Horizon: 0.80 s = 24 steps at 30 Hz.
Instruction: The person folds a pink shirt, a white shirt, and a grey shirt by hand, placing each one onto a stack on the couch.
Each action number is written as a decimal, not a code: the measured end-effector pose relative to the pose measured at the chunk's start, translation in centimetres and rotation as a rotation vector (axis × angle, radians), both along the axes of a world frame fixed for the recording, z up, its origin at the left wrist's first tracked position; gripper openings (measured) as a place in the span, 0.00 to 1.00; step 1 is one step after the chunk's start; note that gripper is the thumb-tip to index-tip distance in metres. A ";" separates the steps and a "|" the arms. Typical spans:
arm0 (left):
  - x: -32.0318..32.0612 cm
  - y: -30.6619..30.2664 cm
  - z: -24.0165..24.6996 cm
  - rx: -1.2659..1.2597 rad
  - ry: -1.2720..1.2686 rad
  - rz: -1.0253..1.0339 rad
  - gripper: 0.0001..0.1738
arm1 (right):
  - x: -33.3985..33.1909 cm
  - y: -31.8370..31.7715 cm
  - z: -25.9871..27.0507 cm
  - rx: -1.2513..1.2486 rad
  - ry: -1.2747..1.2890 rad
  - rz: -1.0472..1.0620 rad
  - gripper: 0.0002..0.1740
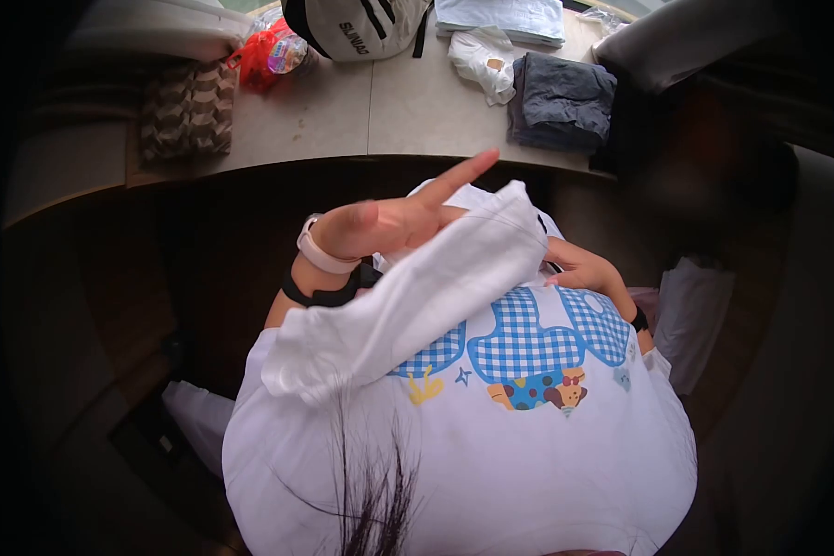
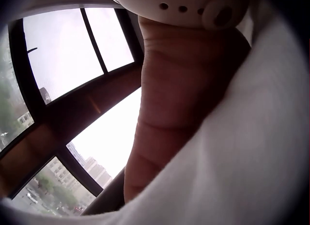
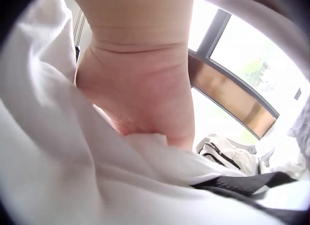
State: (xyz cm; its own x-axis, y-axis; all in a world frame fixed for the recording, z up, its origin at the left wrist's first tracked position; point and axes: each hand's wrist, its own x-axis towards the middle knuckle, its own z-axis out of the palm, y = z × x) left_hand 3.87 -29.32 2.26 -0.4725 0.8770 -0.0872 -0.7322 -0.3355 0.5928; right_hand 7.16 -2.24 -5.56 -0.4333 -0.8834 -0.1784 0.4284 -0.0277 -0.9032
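White cloth of a garment [image 1: 426, 283] hangs in folds across the front of the wearer's printed shirt. My left hand [image 1: 389, 225], with a pale pink band at its wrist, is at the upper edge of this cloth. One finger points out straight to the upper right, while the other fingertips are hidden behind the fabric. At the cloth's far right end, my right hand [image 1: 584, 269] grips the garment with thumb and bent fingers. White fabric [image 2: 242, 162] covers the left fingers in the left wrist view. In the right wrist view, white fabric [image 3: 111, 171] and a black strip [image 3: 242, 184] cover the right fingers.
Ahead is a pale counter [image 1: 334, 116]. On it stand a patterned bag [image 1: 187, 111], a red plastic bag [image 1: 261, 60], a white-and-black backpack [image 1: 361, 28], a crumpled white bag [image 1: 482, 63] and a folded dark stack [image 1: 562, 100]. Folded light cloth [image 1: 500, 18] lies behind.
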 end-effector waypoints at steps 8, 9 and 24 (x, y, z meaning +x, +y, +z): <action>3.3 -5.5 -11.9 -0.329 -0.481 0.455 0.54 | 0.8 -0.8 1.1 0.310 -0.397 -0.189 0.20; 3.6 -6.0 -11.5 -0.269 -0.541 0.417 0.53 | 1.0 -0.6 0.4 0.299 -0.445 -0.246 0.18; 0.4 -4.3 -6.1 -0.755 0.209 0.722 0.16 | -2.2 1.0 -3.7 0.194 -0.075 -0.699 0.20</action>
State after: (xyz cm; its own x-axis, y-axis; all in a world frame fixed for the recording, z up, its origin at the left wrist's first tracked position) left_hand 4.27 -33.65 -3.83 -0.9273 0.1361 -0.3486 -0.3666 -0.1425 0.9194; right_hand 5.00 -1.27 -9.28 -0.8650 -0.3545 -0.3553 0.4304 -0.1598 -0.8884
